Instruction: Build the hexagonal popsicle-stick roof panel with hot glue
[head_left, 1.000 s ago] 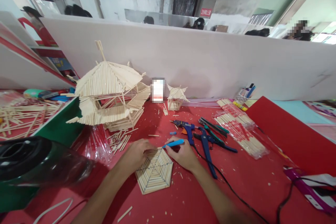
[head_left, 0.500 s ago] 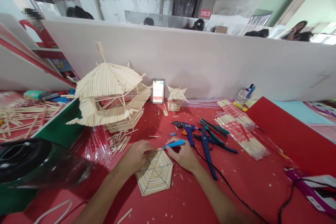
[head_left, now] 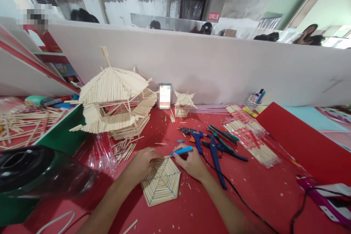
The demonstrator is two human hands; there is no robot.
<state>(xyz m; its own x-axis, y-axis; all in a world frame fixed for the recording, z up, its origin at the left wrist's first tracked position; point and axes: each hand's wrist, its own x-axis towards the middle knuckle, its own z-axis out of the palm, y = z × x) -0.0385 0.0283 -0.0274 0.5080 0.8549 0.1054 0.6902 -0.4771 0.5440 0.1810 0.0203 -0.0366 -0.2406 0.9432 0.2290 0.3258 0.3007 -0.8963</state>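
Note:
A flat hexagonal panel of wooden sticks, with dark lines running out from its centre, lies on the red table. At its upper left edge rests my left hand, fingers bent together; whether they pinch a stick is too small to tell. My right hand holds a blue pen, its tip at the panel's top corner. A small blue cap lies just above the pen. Behind stand a large stick pavilion and a small one.
Right of my hands are a glue gun, pliers and bagged sticks. A dark bottle lies at the left, near loose sticks. A lit phone leans against the white partition.
Both hands and the pen hold almost the same place. Only a slight shift of the whole view shows.

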